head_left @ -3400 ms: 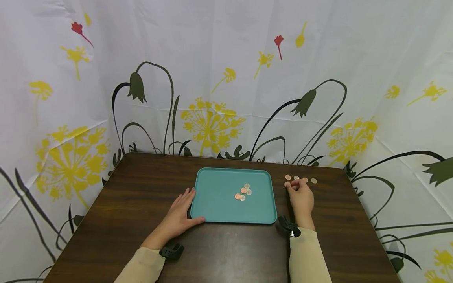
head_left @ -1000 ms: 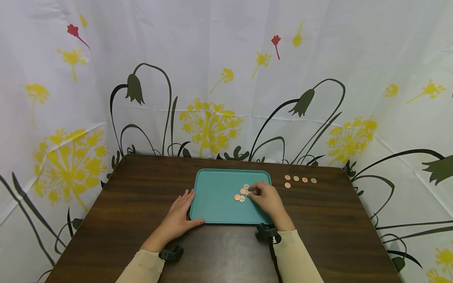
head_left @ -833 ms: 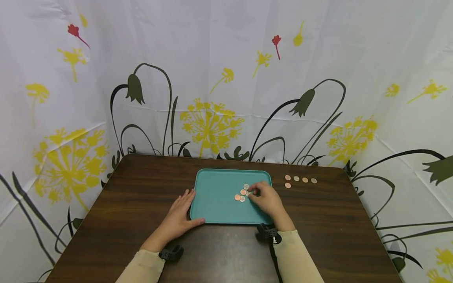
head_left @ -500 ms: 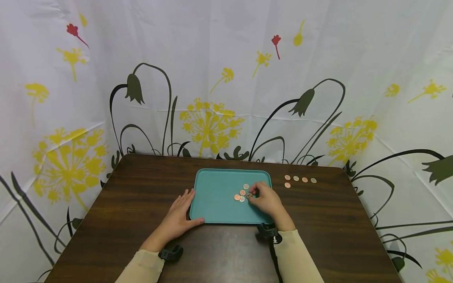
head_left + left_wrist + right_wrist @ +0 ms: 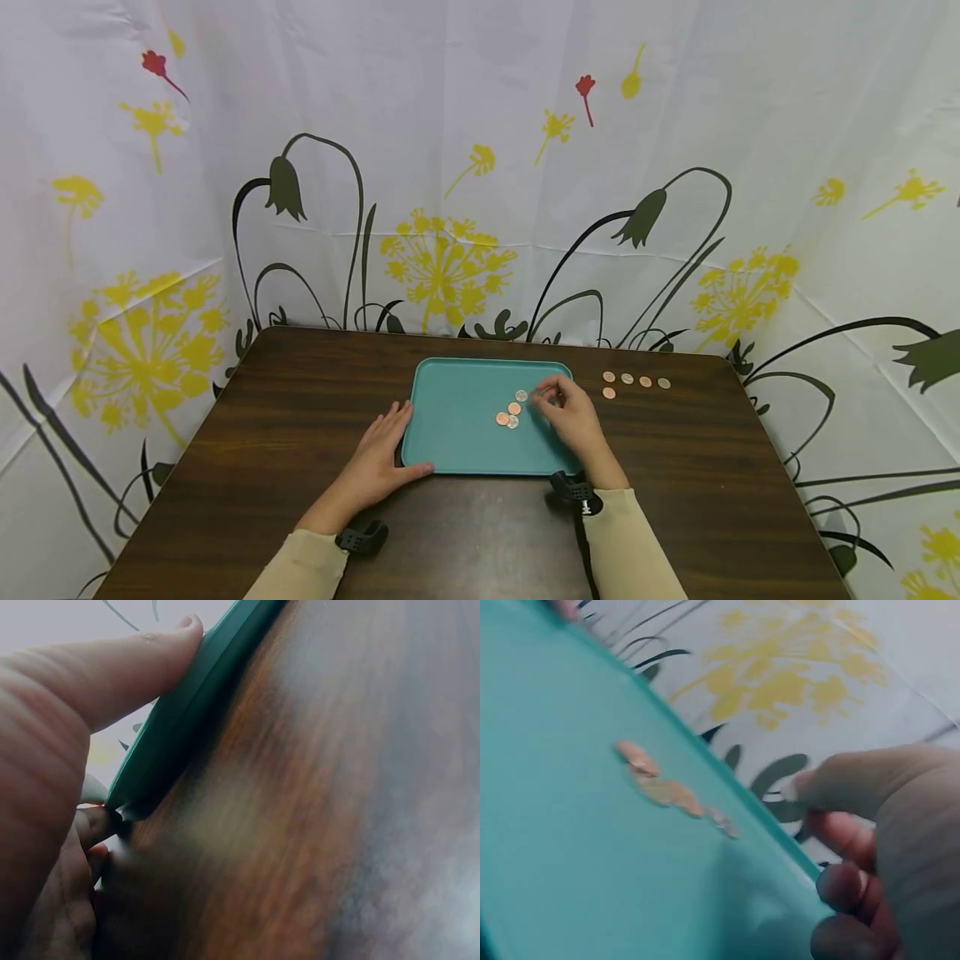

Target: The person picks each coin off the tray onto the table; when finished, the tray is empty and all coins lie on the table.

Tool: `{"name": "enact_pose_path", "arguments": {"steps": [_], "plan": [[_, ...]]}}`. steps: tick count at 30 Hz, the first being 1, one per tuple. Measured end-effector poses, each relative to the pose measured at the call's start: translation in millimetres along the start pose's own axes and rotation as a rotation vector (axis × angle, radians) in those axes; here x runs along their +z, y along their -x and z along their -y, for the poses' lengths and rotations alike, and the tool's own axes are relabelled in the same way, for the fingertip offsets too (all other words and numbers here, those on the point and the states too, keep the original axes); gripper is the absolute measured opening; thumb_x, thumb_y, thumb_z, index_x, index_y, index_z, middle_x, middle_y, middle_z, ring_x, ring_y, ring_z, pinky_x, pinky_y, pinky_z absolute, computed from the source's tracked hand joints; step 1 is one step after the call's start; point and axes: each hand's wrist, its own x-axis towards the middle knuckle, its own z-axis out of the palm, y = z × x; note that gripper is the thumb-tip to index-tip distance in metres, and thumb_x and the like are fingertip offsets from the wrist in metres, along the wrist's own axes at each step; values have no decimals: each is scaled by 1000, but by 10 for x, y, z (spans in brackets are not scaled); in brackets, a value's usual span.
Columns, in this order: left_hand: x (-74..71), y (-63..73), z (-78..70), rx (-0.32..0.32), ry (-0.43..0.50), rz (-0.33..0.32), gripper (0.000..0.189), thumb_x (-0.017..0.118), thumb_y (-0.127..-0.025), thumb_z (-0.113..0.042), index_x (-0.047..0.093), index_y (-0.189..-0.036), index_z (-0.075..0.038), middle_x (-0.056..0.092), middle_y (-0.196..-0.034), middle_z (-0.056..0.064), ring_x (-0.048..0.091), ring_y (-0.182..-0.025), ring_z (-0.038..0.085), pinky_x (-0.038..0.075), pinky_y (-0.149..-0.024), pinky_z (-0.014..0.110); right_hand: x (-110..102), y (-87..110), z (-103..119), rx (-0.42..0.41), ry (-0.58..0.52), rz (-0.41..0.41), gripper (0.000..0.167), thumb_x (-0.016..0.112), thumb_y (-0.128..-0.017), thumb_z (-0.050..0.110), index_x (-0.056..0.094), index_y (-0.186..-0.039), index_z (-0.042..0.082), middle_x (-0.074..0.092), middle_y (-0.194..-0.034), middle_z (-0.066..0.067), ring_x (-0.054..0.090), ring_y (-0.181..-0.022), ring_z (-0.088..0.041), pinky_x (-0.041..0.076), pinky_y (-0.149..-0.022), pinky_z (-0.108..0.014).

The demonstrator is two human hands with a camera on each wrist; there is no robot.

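A teal tray lies on the dark wooden table, with several copper and silver coins loosely grouped right of its middle. My left hand rests at the tray's left side with straight fingers, its thumb on the front rim. In the left wrist view that thumb lies across the tray's edge. My right hand is over the tray's right part and pinches a silver coin between thumb and fingertips; the fingers mostly hide it. The right wrist view shows the remaining coins beyond the pinching fingers.
Right of the tray, several coins lie on the table, mostly in a row, with one copper coin below the row's left end. A flower-printed white cloth hangs behind the table's back edge.
My right hand has gone from the coins on the table to the tray and picked up a silver coin from the group, now shifting slightly up and right. The left hand stays put.
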Motion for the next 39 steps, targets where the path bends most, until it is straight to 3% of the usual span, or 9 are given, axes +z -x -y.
{"name": "enact_pose_path", "arguments": {"steps": [3, 5, 11, 15, 21, 28, 33, 39], "plan": [[-3, -6, -8, -3, 3, 6, 113, 85, -93, -53, 23, -174, -4, 22, -182, 17, 13, -171, 40, 9, -136, 67, -124, -12, -55, -17, -96, -109, 15, 84, -99, 21, 81, -111, 12, 73, -92, -11, 55, -67, -11, 44, -57, -24], [-5, -6, -13, 3, -7, 5, 112, 84, -94, -53, 23, -174, -3, 23, -182, 19, 13, -171, 42, 10, -135, 68, -241, -10, -99, -21, -97, -208, 16, 85, -98, 22, 84, -111, 12, 74, -93, -14, 58, -71, -11, 46, -59, -22], [-18, -1, -31, 12, -19, 0, 112, 83, -94, -54, 24, -173, -2, 24, -181, 20, 14, -170, 44, 11, -134, 70, -602, 30, -230, 79, 52, -514, 15, 83, -99, 20, 85, -109, 9, 74, -92, -8, 59, -75, -4, 45, -62, -16], [-23, -5, -38, 9, -17, 2, 112, 83, -95, -55, 23, -174, -3, 22, -181, 19, 13, -170, 43, 10, -135, 70, -780, 67, -287, 161, 145, -640, 16, 81, -100, 17, 83, -109, 5, 75, -92, -11, 57, -74, -3, 42, -62, -15], [-26, -16, -34, 14, -18, -10, 112, 84, -94, -54, 24, -174, -3, 23, -181, 19, 14, -170, 43, 10, -135, 69, -918, 85, -351, 258, 185, -647, 18, 78, -100, 16, 82, -111, 2, 81, -114, -18, 60, -87, -12, 40, -69, -15], [-17, -34, -28, 4, -9, 5, 113, 83, -94, -55, 22, -175, -5, 21, -182, 17, 12, -171, 40, 9, -136, 68, -930, 89, -405, 305, 257, -618, 17, 80, -97, 18, 79, -104, 2, 76, -93, -18, 64, -83, -27, 45, -72, -32], [-4, -25, -20, -5, -1, 11, 113, 83, -94, -56, 22, -174, -5, 21, -182, 17, 12, -171, 41, 9, -135, 69, -916, 120, -415, 327, 286, -626, 17, 77, -98, 17, 73, -102, 1, 74, -95, -19, 66, -87, -35, 46, -73, -39], [-6, -1, -6, -11, 4, 8, 113, 83, -94, -56, 23, -175, -5, 22, -182, 17, 13, -171, 41, 8, -135, 68, -906, 110, -395, 341, 282, -622, 16, 77, -96, 16, 75, -101, 1, 74, -94, -19, 66, -88, -35, 45, -75, -39]]}}
